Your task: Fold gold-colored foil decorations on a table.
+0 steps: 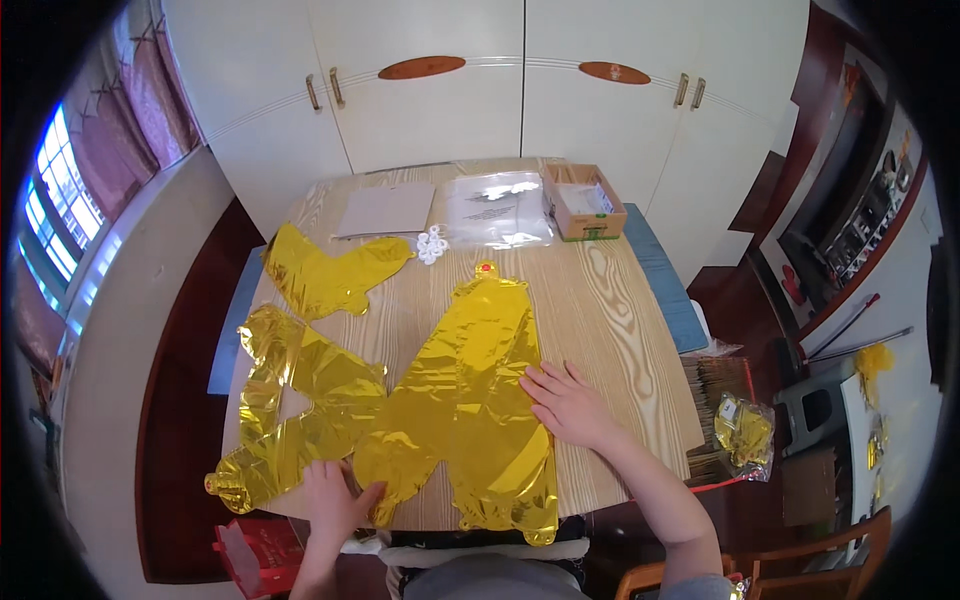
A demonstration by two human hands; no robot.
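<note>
A large, flat gold foil balloon (pixel 470 370) lies across the middle of the table, with a small red spot on its top tab. My right hand (pixel 567 403) rests flat at its right edge, fingers stretched onto the foil. Near the table's front edge, my left hand (pixel 338 503) is at the lower left lobe of this balloon, thumb apart from the fingers, its fingertips partly hidden. Left of it spreads a second crinkled gold foil balloon (pixel 330 430) with a gap in its middle. A third gold foil piece (pixel 325 270) lies farther back on the left.
Along the back of the wood-grain table (pixel 610 330) are a grey board (pixel 388 210), a clear plastic bag (pixel 497 210) and an open cardboard box (pixel 585 205). White rings (pixel 431 245) lie before them. A red bag (pixel 262 555) stands below left, a wooden chair (pixel 800 565) below right.
</note>
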